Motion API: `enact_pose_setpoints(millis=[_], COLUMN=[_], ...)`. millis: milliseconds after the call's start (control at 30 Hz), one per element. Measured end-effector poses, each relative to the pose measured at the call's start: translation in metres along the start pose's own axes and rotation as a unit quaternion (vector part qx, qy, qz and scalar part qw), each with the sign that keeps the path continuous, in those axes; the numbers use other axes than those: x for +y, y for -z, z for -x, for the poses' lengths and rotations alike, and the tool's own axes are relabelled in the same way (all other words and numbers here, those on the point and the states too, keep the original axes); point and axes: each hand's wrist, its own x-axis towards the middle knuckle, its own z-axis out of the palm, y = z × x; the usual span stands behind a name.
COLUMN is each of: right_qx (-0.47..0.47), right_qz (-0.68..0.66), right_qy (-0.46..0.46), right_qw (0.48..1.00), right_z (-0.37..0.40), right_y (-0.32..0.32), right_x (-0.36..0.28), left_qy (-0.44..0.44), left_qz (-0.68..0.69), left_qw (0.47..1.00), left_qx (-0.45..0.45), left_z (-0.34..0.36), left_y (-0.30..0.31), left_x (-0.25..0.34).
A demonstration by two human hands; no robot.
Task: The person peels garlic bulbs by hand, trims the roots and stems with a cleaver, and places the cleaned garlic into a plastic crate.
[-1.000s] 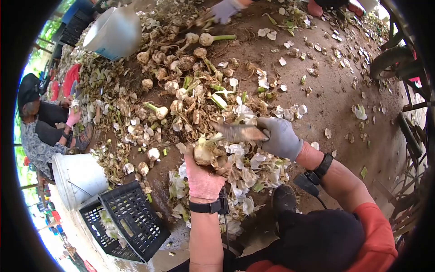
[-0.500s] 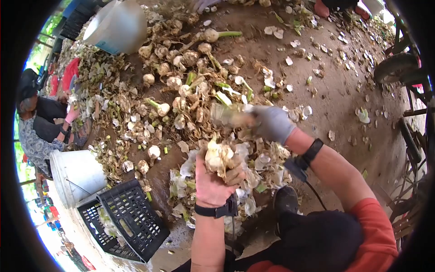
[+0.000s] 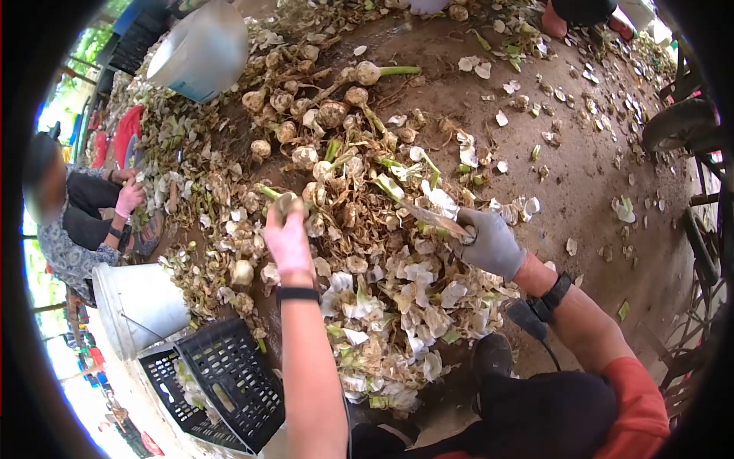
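My left hand [image 3: 289,233], in a pink glove, is at the near left side of the heap of garlic bulbs [image 3: 332,115], its fingers closed round a bulb [image 3: 286,203] with a green stem pointing left. My right hand [image 3: 493,243], in a grey glove, is closed on the handle of a knife [image 3: 436,220], whose blade points left over the heap. Peeled skins and leaf scraps [image 3: 413,298] lie in a loose pile between and below my hands.
A black crate [image 3: 229,375] and a white bucket [image 3: 144,304] stand at the lower left. Another bucket [image 3: 202,53] is at the upper left. A seated person [image 3: 80,206] works at the left. A wheeled metal frame [image 3: 680,126] stands at the right edge.
My left hand has moved up and left; the pale bulb it held is gone from it, and it now grips a stemmed bulb. My right hand has moved slightly right and down with the knife.
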Motion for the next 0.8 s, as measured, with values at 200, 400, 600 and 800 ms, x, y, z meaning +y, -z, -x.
enact_pose_setpoints(millis=[200, 400, 600, 800], right_qx=[-0.010, 0.019, 0.031, -0.004], right_qz=[0.004, -0.008, 0.001, 0.088], right_qy=[-0.027, -0.013, 0.027, 0.099], right_qw=[1.000, 1.000, 0.999, 0.991], right_z=[0.009, 0.010, 0.014, 0.025], right_y=[0.008, 0.009, 0.019, 0.032], right_x=[0.004, -0.001, -0.032, -0.083], left_qy=[-0.059, -0.091, -0.001, 0.008], left_qz=[-0.579, -0.476, 0.020, 0.196], left_qw=[0.813, 0.862, 0.973, 0.940], left_qx=[-0.016, -0.151, -0.231, -0.280], left_z=[-0.045, -0.046, 0.076, 0.142], left_y=[-0.061, -0.043, -0.027, -0.027], left_x=[0.014, -0.003, 0.033, 0.024])
